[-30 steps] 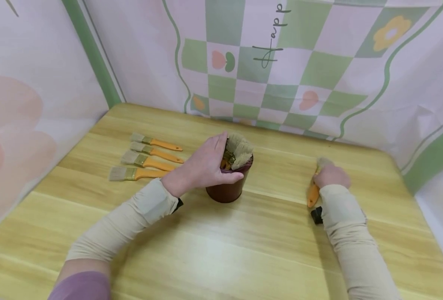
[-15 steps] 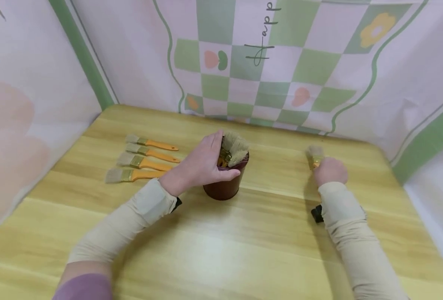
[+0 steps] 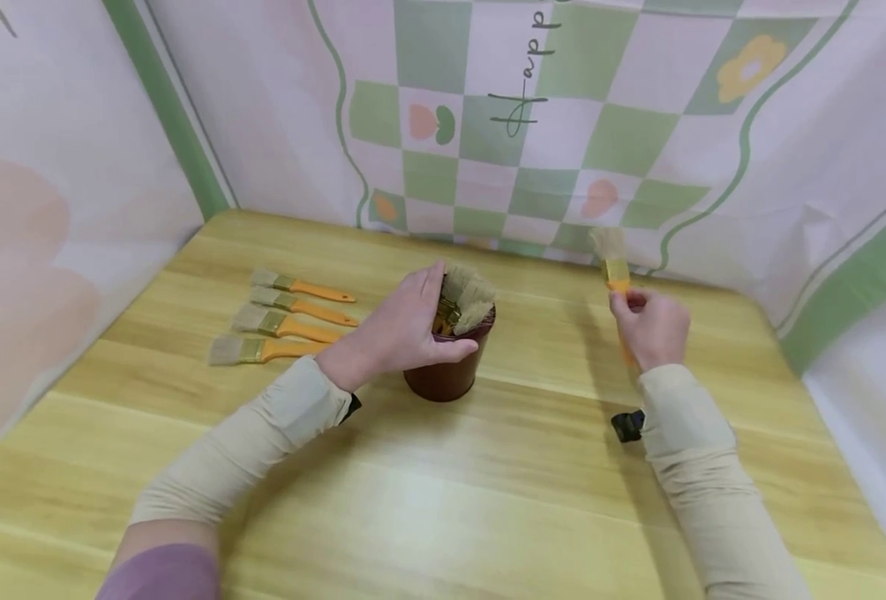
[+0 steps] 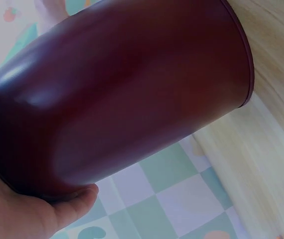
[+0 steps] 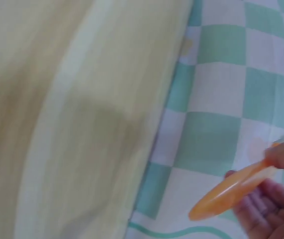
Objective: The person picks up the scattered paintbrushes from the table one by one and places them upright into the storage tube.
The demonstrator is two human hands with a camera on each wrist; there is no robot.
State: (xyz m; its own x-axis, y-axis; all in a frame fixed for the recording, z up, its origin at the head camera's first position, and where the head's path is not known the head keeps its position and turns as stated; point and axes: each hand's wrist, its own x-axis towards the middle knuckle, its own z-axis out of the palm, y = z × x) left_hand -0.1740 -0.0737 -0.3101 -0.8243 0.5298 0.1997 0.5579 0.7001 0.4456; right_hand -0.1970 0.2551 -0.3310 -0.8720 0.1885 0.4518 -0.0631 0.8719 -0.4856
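My left hand (image 3: pixel 397 327) grips the rim of a dark red-brown cup (image 3: pixel 443 379) that stands upright on the table, with thumb and fingers on opposite sides. Inside the cup, several paintbrushes (image 3: pixel 474 292) show their pale bristles at the top. In the left wrist view the smooth wall of the cup (image 4: pixel 127 94) fills most of the picture. Off to the right, my right hand (image 3: pixel 656 327) pinches a flat paintbrush (image 3: pixel 617 273) between thumb and fingers, bristles upward, above the table. Its orange handle (image 5: pixel 231 191) slants out from the fingers in the right wrist view.
Left of the cup, several orange-handled paintbrushes (image 3: pixel 281 323) lie in a row, bristles pointing left. The wooden table (image 3: pixel 427 500) ends at the back against a checkered cloth (image 3: pixel 540 167), and more cloth hangs at both sides.
My right hand has raised the paintbrush off the table, turning its bristles up and toward the back. The left hand stays on the cup. The view has shifted slightly.
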